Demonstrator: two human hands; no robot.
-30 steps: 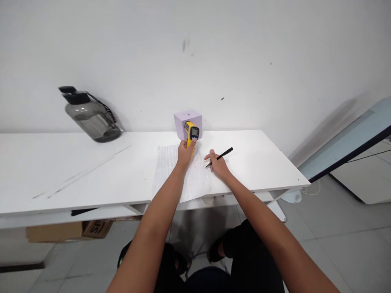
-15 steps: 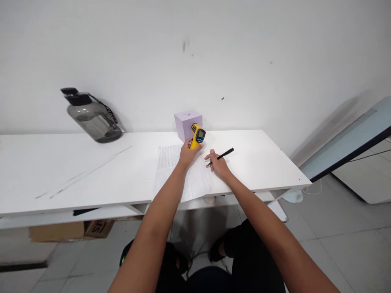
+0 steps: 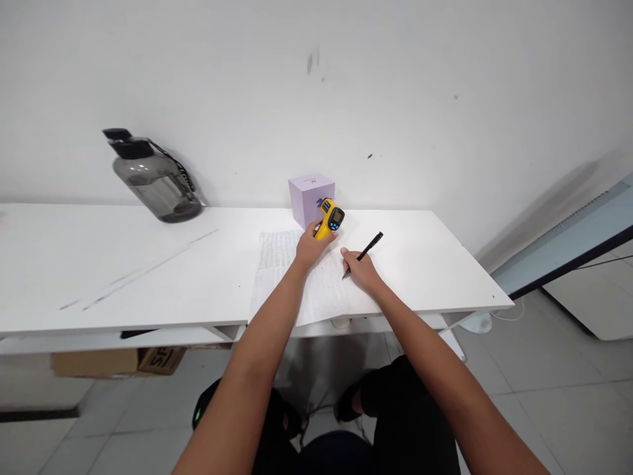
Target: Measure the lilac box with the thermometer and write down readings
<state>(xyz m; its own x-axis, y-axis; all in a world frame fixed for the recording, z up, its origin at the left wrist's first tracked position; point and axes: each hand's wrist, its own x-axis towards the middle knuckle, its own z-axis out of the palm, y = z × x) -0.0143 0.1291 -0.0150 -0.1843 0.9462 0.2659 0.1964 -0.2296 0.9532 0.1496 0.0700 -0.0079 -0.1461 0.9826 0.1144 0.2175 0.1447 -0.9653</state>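
My left hand (image 3: 311, 248) is closed around the handle of a yellow and black infrared thermometer (image 3: 325, 227), its small screen and blue buttons facing me. Just behind the thermometer stands a lilac box (image 3: 302, 199), partly covered by it. In my right hand (image 3: 362, 269) is a black pen (image 3: 371, 243), its tip pointing down at the right side of a sheet of paper (image 3: 277, 254). Rows of handwriting cover the sheet, and my left forearm hides part of it. Whether the pen tip touches the paper I cannot tell.
A grey bottle (image 3: 161, 188) with a black lid stands at the back left of the white table (image 3: 415, 264), against the wall. Cardboard boxes (image 3: 93, 363) lie below the table on the left. A glass-like panel (image 3: 568, 241) leans at the right.
The view has shifted slightly. My right hand's fingers have drawn in around the pen, which stands steeper with its tip lower. My left hand keeps hold of the thermometer near the box.
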